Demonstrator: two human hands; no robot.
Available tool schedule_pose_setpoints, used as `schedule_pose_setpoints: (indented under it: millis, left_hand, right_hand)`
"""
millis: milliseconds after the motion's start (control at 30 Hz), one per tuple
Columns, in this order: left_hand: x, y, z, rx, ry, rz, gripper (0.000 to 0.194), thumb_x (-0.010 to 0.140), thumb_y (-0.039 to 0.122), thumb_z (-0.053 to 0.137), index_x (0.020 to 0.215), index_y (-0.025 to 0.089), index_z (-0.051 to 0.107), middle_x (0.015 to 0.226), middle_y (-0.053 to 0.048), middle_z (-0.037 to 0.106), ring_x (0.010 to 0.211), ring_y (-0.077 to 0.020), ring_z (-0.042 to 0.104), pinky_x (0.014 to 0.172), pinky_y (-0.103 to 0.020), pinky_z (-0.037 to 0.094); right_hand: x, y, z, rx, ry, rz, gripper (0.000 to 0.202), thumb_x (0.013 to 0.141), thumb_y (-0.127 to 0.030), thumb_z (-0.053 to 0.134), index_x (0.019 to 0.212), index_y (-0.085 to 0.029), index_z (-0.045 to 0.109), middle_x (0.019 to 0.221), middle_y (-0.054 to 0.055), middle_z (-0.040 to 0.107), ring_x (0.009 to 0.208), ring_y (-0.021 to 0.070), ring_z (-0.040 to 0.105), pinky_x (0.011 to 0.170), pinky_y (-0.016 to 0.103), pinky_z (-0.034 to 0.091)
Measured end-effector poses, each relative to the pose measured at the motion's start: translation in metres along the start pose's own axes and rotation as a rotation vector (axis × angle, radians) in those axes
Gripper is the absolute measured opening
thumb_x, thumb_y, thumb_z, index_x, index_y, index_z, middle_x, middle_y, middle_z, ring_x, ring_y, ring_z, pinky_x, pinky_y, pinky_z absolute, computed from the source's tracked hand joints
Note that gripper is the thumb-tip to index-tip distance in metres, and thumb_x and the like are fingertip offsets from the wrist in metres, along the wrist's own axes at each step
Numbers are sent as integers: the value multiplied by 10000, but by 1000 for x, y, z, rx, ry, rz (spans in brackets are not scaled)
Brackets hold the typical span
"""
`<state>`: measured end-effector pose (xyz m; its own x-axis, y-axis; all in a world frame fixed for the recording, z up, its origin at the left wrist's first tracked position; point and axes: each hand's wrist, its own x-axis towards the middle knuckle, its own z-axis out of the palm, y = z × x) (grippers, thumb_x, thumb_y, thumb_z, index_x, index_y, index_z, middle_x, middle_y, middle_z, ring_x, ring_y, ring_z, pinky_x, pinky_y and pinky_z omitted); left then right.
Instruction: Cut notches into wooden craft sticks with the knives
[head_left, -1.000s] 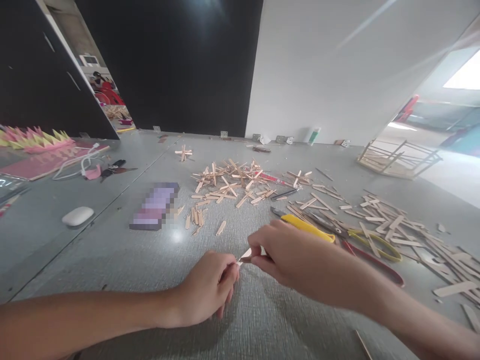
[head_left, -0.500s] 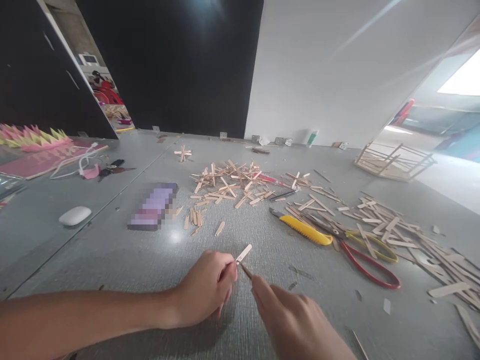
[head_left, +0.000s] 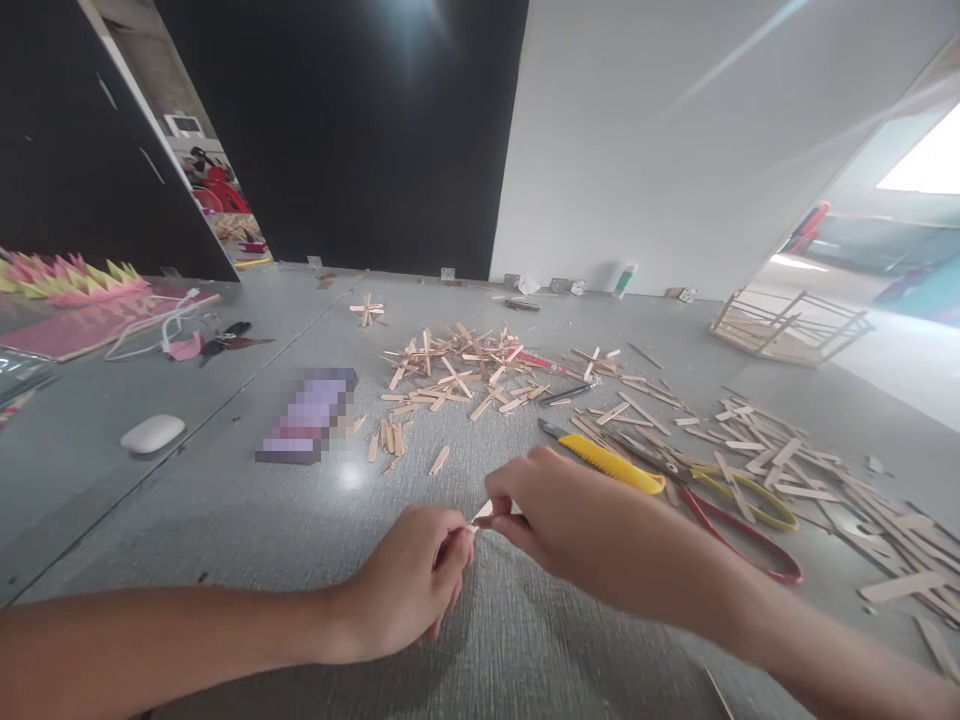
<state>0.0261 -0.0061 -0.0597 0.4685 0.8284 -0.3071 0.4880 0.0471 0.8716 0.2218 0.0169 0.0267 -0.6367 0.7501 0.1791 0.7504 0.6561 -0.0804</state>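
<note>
Low over the near middle of the table, my left hand (head_left: 412,580) is closed, its thumb and fingers pinching the lower end of a pale craft stick (head_left: 484,509). My right hand (head_left: 555,510) is closed too, gripping a thin brown stick (head_left: 487,522) whose tip meets the craft stick close to my left fingertips. Most of both pieces is covered by my fingers. Just beyond my right hand lies a yellow box cutter (head_left: 611,462), and beside it are scissors (head_left: 739,540) with one red and one yellow handle.
A pile of craft sticks (head_left: 457,370) lies ahead, with more strewn at the right (head_left: 787,460). At left are a blurred-out phone (head_left: 307,415), a white case (head_left: 153,434) and a cable (head_left: 169,325). A stick frame (head_left: 791,325) stands far right. Upright panels (head_left: 360,130) border the back.
My right hand has moved up and forward, its wrist turned so the forearm now crosses from the right. My left hand keeps its pinch on the craft stick in nearly the same spot.
</note>
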Motion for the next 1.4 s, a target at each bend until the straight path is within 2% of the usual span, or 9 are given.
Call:
schedule_pose_setpoints:
  millis: [167,367,567,733,867,1000,1100,1267,1400]
  left_hand:
    - [2,4,0,57,60,43,336,1013,354,388,714,213,454,502,57,451,391,-89,404,398,-194,278]
    - [4,-2,1,139,111,130,373,1005,349,417,661,207,442,529,41,461,502,-114,391,494,-235,282]
    - [3,-6,2,147,91,133,372,1024,328,356,671,219,404,499,48,455,444,-103,401,468,-223,271]
    - [1,-1,1,137,77,106,351,1012,321,372,672,232,355,503,67,414,399,-83,375,429,-208,249]
    - [1,3,0,116,67,78,321,1024,322,328,733,226,421,503,69,439,388,-93,417,414,-201,273]
    - [1,2,-1,83,48,37,311,1023,339,338,752,223,436,507,76,440,368,-88,408,383,-187,291]
    - [2,1,0,55,45,11,315,1028,340,329,767,217,457,496,78,444,358,-86,406,374,-177,296]
    - [5,0,0,2,38,-14,360,1036,396,344,752,211,465,488,72,438,379,-87,410,367,-166,290]
    - [3,8,-11,-33,41,-26,369,1050,444,332,814,209,491,501,81,439,387,-88,418,367,-160,319]
  right_hand:
    - [-65,-20,63,151,37,215,263,988,-118,465,806,-214,629,563,-33,563,461,117,510,458,227,366]
    - [-106,-32,119,145,177,19,526,898,-10,389,1416,-41,477,860,94,707,576,164,659,481,246,489]
    - [-50,-23,50,81,-98,174,246,931,-55,460,898,-200,656,601,-21,574,445,130,451,455,298,249]
    - [29,-1,-17,175,-421,107,238,868,-65,598,668,-194,594,647,-12,599,481,92,452,459,270,243]
    - [59,11,-33,241,-563,51,281,772,-106,757,575,-193,576,519,-60,554,464,81,480,437,232,281]
    - [26,1,-16,179,-409,157,199,905,-122,617,722,-195,645,651,-16,620,473,85,458,444,247,261]
    - [-25,-16,24,131,-270,227,273,1005,-156,454,844,-199,670,652,13,617,477,120,481,452,273,272]
    - [-91,-36,104,128,85,63,402,995,-92,362,1339,-72,569,831,97,727,561,180,695,468,253,491]
    - [-99,-39,120,344,202,111,523,973,-142,400,1491,-79,438,1035,163,749,741,219,774,554,250,609]
